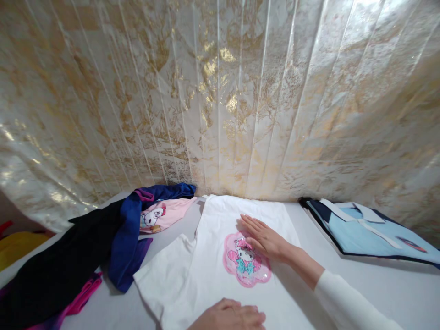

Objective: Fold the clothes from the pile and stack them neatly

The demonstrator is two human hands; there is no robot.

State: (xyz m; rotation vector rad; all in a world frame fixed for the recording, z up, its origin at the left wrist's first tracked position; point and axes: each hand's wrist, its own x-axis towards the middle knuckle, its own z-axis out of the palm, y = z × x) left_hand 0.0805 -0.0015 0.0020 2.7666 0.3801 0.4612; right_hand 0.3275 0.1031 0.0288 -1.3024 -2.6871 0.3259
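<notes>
While a white T-shirt (pixel 210 275) is being supported by a pale surface (pixel 371 293), its front is being touched by the flat, open right hand (pixel 264 234) and loosely open left hand (pixel 228 317), neither visibly gripping, seemingly because the cloth is being held smooth.

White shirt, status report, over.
Right hand flat on white shirt by pink patch; left hand over shirt, nearer camera. Shirt spread out. Clothes heap left, folded clothes right, neither on it.

Two hands (pixel 264 236), one white shirt (pixel 211 256) — one flower patch (pixel 250 271), one light-blue garment (pixel 347 231)
</notes>
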